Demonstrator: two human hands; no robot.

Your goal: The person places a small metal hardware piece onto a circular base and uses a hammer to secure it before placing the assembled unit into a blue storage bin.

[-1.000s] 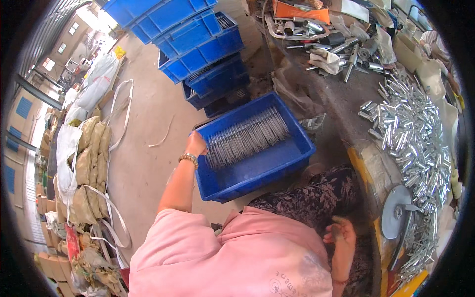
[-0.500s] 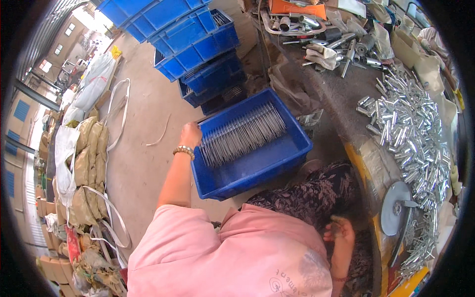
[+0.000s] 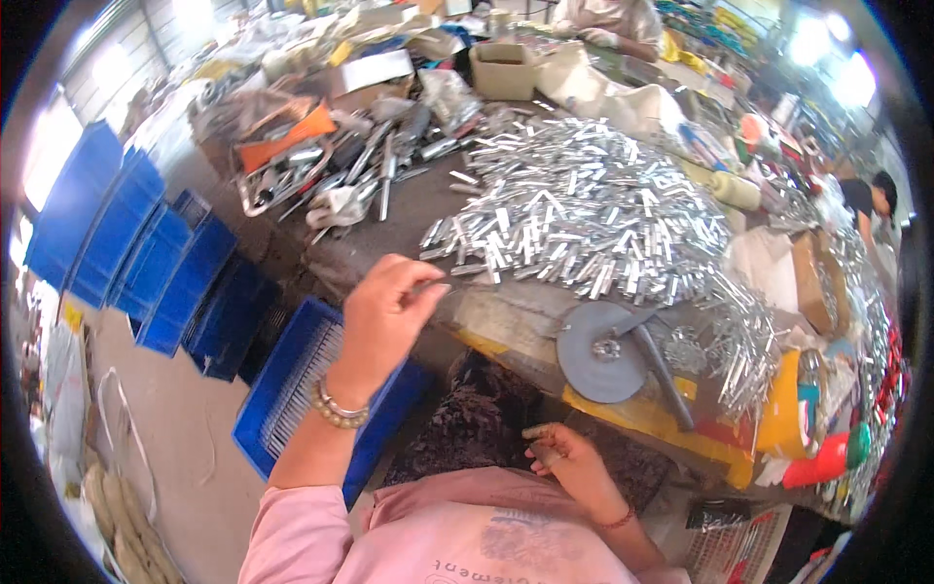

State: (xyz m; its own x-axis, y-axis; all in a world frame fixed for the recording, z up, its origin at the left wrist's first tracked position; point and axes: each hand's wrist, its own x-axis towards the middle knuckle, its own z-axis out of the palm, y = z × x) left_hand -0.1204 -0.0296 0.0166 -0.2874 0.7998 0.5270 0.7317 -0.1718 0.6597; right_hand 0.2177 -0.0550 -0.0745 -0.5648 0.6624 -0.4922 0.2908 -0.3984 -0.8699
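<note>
My left hand (image 3: pixel 381 310) is raised above the near edge of the workbench (image 3: pixel 409 219), beside a heap of shiny metal tubes (image 3: pixel 584 209). Its thumb and forefinger close together in a pinch; whether anything small sits between them I cannot make out. Below that forearm stands a blue plastic bin (image 3: pixel 255 414) with thin metal rods (image 3: pixel 304 375) laid in a row, partly hidden by the arm. Close to my lap, my right hand (image 3: pixel 576 465) hangs with fingers loosely bent and apart, and no held object shows.
Stacked blue bins (image 3: pixel 161 258) stand at the left. A grey disc (image 3: pixel 601 352) with a bar lies by the bench's front edge. Sockets and tools (image 3: pixel 365 170) are piled at the back left. Across the bench, another person's gloved hand (image 3: pixel 598 37) shows.
My view has swung right towards the bench. My left hand has left the blue bin's rim and come up near the bench edge. The right hand stays by my lap.
</note>
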